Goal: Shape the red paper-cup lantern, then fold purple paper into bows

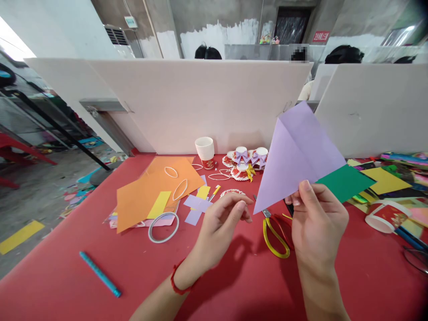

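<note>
Between thumb and fingers, my right hand (pixel 317 220) pinches a sheet of light purple paper (pixel 292 156) by its lower edge. The sheet is raised above the table, and a crease runs down from its top. Just left of the sheet's lower left corner is my left hand (pixel 219 227), its fingers loosely bent and nothing seen in them. Yellow-handled scissors (pixel 276 245) lie on the red table below the sheet, partly hidden by my right hand. A green paper sheet (pixel 347 182) shows behind that hand.
Orange sheets (pixel 143 191), a tape roll (pixel 150 232) and purple strips (pixel 198 203) lie left. Stacked white cups (pixel 204 149) and small bow-trimmed cup pieces (pixel 241 156) stand by the partition (pixel 187 102). A teal pen (pixel 100 274) lies front left; a tipped paper cup (pixel 388 216) lies right.
</note>
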### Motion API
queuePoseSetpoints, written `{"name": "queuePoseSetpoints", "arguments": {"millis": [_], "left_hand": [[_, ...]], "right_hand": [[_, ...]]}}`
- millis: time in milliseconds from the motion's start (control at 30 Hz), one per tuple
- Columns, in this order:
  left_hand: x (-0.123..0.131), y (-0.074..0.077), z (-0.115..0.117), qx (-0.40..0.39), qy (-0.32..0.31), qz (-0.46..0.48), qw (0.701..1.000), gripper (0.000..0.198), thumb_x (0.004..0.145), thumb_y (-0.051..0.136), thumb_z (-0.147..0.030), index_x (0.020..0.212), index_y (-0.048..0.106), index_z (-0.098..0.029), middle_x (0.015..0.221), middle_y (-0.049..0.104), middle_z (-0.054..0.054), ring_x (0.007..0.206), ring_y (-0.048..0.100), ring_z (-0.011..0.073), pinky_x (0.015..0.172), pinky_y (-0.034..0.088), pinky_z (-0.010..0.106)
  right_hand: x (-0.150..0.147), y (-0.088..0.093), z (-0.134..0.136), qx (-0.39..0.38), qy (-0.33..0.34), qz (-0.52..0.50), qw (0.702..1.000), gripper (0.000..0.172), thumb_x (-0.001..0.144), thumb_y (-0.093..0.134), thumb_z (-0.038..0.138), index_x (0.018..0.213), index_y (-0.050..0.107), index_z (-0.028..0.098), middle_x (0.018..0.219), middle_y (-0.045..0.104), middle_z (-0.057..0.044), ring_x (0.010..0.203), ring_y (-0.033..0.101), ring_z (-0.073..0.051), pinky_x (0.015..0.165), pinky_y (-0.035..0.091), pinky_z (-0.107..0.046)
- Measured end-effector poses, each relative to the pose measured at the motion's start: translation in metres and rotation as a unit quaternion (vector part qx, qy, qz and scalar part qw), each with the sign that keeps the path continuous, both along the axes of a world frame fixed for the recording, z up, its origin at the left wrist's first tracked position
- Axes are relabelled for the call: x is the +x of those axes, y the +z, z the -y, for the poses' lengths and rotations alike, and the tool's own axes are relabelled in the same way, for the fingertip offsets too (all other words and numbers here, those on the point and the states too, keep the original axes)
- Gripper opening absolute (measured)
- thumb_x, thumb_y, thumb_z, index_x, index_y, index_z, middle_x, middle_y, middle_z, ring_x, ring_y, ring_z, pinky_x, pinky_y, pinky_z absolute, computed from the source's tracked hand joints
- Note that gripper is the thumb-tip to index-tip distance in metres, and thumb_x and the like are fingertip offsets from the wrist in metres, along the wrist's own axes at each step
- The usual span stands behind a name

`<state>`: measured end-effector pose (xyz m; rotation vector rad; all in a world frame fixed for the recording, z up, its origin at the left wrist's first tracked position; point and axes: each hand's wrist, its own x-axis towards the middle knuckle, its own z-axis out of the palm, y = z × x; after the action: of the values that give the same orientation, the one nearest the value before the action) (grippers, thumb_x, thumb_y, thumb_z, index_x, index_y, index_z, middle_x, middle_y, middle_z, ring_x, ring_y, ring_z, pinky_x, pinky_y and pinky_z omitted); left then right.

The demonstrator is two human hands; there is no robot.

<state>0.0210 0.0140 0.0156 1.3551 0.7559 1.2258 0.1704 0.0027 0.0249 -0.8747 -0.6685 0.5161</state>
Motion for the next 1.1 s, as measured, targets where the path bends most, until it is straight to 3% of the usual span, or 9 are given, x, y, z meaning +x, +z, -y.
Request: {"name": "queuePoseSetpoints", "arguments": {"millis": [167,533,767,933,1100], "left_hand": [[0.002,0.002,0.000,-0.033,-0.053,0.006,0.998,0.019,0.084,0.068,-0.027,0.068,0.068,-0.017,0.061,0.062,-0.001,0.057,0.059,0.0090,0.059,0.052,0.020],[0.006,-0.002,0.005,0.038,-0.027,-0.054,0.997,0.025,0.079,0.064,-0.017,0.056,0.053,-0.018,0.057,0.052,-0.003,0.055,0.047,0.0099,0.054,0.039,0.023],[0.007,0.001,0.004,-0.009,-0.062,-0.041,0.997,0.028,0.077,0.066,-0.019,0.055,0.049,-0.019,0.055,0.049,-0.004,0.054,0.044,0.0097,0.054,0.037,0.024],[0.011,0.002,0.001,-0.042,-0.084,-0.046,0.995,0.022,0.077,0.072,-0.032,0.064,0.060,-0.018,0.061,0.056,-0.001,0.059,0.050,0.0123,0.057,0.043,0.026],[0.015,0.002,0.001,-0.053,-0.054,-0.055,0.996,0.038,0.079,0.069,-0.050,0.061,0.068,-0.017,0.051,0.055,0.000,0.049,0.048,0.0116,0.050,0.045,0.026]], "right_hand": [[-0.002,-0.002,0.000,-0.018,0.013,0.011,1.000,0.024,0.074,0.080,0.027,0.058,0.065,0.019,0.050,0.055,0.006,0.049,0.052,-0.008,0.051,0.044,-0.024],[0.000,-0.005,0.001,-0.026,0.020,0.037,0.999,0.023,0.077,0.076,0.025,0.059,0.063,0.019,0.050,0.055,0.006,0.048,0.053,-0.009,0.050,0.044,-0.024],[0.001,-0.007,-0.001,-0.028,0.005,0.076,0.997,0.022,0.079,0.076,0.027,0.062,0.063,0.019,0.053,0.056,0.006,0.048,0.052,-0.009,0.049,0.041,-0.024],[-0.002,-0.009,0.001,-0.038,0.025,0.100,0.994,0.023,0.081,0.075,0.028,0.062,0.064,0.020,0.053,0.057,0.005,0.050,0.053,-0.010,0.049,0.043,-0.024],[-0.002,-0.012,0.002,-0.050,0.049,0.092,0.993,0.025,0.080,0.076,0.030,0.062,0.063,0.019,0.052,0.056,0.005,0.050,0.052,-0.010,0.049,0.043,-0.024]]}}
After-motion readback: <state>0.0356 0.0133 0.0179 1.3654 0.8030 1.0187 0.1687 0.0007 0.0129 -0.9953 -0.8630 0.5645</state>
